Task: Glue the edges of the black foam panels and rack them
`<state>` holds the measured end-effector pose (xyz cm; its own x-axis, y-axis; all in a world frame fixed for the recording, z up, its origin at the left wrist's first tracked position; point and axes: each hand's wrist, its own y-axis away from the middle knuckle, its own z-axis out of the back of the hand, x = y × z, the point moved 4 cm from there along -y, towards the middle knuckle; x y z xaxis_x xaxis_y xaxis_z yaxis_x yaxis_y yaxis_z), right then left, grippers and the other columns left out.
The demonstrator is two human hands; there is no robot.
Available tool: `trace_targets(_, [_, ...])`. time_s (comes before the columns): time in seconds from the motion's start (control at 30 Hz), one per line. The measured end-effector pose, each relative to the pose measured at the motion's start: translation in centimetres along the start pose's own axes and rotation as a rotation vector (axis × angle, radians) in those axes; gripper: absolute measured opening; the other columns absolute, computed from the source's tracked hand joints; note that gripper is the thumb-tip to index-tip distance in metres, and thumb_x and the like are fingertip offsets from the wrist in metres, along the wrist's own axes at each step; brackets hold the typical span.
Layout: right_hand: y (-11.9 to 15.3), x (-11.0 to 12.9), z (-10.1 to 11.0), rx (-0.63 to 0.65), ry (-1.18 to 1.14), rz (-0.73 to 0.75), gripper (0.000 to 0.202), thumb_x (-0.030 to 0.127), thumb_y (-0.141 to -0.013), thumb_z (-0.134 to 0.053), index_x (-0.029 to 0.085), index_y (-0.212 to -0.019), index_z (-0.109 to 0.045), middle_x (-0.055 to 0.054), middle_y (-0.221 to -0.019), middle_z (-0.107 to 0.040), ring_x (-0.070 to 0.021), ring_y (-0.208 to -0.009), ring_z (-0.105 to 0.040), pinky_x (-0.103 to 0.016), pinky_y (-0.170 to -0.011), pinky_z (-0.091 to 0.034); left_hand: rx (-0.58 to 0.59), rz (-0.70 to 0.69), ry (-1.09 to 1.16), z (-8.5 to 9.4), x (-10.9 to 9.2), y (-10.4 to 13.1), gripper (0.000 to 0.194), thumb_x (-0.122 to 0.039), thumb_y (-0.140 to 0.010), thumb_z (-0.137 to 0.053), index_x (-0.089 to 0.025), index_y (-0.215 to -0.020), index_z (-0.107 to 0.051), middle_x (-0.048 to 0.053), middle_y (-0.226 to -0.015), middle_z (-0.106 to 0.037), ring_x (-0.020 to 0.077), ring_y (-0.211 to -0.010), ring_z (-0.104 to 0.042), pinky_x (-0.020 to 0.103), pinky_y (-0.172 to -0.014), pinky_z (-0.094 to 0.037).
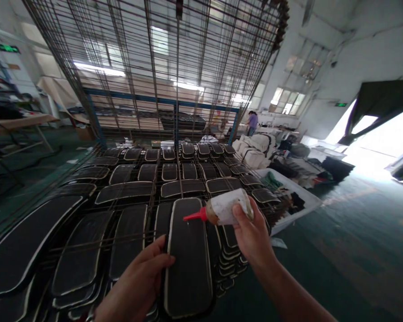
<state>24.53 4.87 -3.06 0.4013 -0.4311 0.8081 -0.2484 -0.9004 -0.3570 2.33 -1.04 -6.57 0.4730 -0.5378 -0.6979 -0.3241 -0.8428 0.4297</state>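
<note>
My right hand is wrapped round a glue bottle with a worn white label and a red nozzle. The bottle lies tilted almost level, its nozzle tip just over the upper part of a long dark panel. This panel has rounded corners and a pale line along its rim. At the panel's left edge, my left hand grips it between thumb and fingers. Similar dark panels lie in rows on wire shelves beneath and around it. What touches the panel's underside is hidden.
Raised wire racks lean above the far rows. Right of the rack stands a white bin holding cloth scraps, with white bundles behind. A person in purple is at a far table. A work table stands at left.
</note>
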Motion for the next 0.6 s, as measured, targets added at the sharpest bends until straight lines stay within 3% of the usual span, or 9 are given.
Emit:
trace_targets(0.1, [0.9,-0.2,0.8,0.057,-0.005,-0.036,0.04,0.04,-0.083,-0.094,0.022,-0.111,-0.071,-0.004,-0.099,-0.069,-0.0197,-0.088,-0.064,-0.023,-0.076,-0.054,-0.041,-0.014,-0.037,-0.5,-0.7,0.0,0.055,-0.009,-0.081,-0.065,-0.016,-0.135,-0.059,0.012,-0.11,-0.081,0.0283,-0.094,-0.078,0.037,-0.075,-0.063])
trace_targets(0.2, [1.4,0.1,1.8,0.173,-0.061,-0.18,0.044,0.041,-0.083,-0.093,0.022,-0.116,-0.071,-0.007,-0.104,-0.07,-0.0237,-0.093,-0.066,-0.03,-0.081,-0.056,-0.112,-0.029,-0.078,-0.7,-1.4,-0.1,0.053,-0.006,-0.08,-0.064,-0.014,-0.133,-0.06,0.01,-0.099,-0.083,0.0252,-0.083,-0.079,0.035,-0.073,-0.063])
trace_targets(0.3, [0.5,1.4,2.8,0.233,-0.066,-0.201,0.043,0.039,-0.084,-0.093,0.022,-0.116,-0.071,-0.008,-0.101,-0.071,-0.025,-0.088,-0.068,-0.031,-0.076,-0.057,-0.13,-0.033,-0.07,-1.0,-1.6,-0.3,0.055,-0.005,-0.08,-0.065,-0.015,-0.133,-0.06,0.008,-0.1,-0.083,0.0241,-0.086,-0.079,0.032,-0.073,-0.063])
trace_targets(0.47, [-2.0,3.3,4.1,0.236,0.03,0.061,0.048,0.039,-0.083,-0.094,0.024,-0.121,-0.068,-0.008,-0.111,-0.069,-0.0289,-0.104,-0.065,-0.037,-0.089,-0.056,-0.135,0.003,-0.1,-1.9,-0.8,-0.3,0.054,-0.005,-0.079,-0.069,-0.016,-0.132,-0.063,0.01,-0.104,-0.083,0.0262,-0.088,-0.079,0.035,-0.078,-0.063])
trace_targets(0.53, [-2.0,2.7,4.8,0.225,-0.001,0.032,0.052,0.04,-0.081,-0.096,0.024,-0.122,-0.067,-0.009,-0.112,-0.069,-0.0301,-0.104,-0.065,-0.038,-0.088,-0.057,-0.139,-0.003,-0.085,-2.4,-0.6,-0.6,0.053,-0.006,-0.08,-0.069,-0.016,-0.131,-0.064,0.01,-0.106,-0.082,0.0269,-0.09,-0.079,0.036,-0.079,-0.062])
trace_targets(0.6, [-1.5,1.4,5.7,0.146,-0.085,-0.127,0.056,0.04,-0.075,-0.1,0.021,-0.118,-0.069,-0.01,-0.107,-0.071,-0.0297,-0.097,-0.068,-0.038,-0.083,-0.059,-0.144,-0.018,-0.073,-2.7,-0.5,-1.0,0.053,-0.006,-0.079,-0.07,-0.015,-0.131,-0.064,0.011,-0.109,-0.082,0.0273,-0.091,-0.079,0.036,-0.078,-0.062])
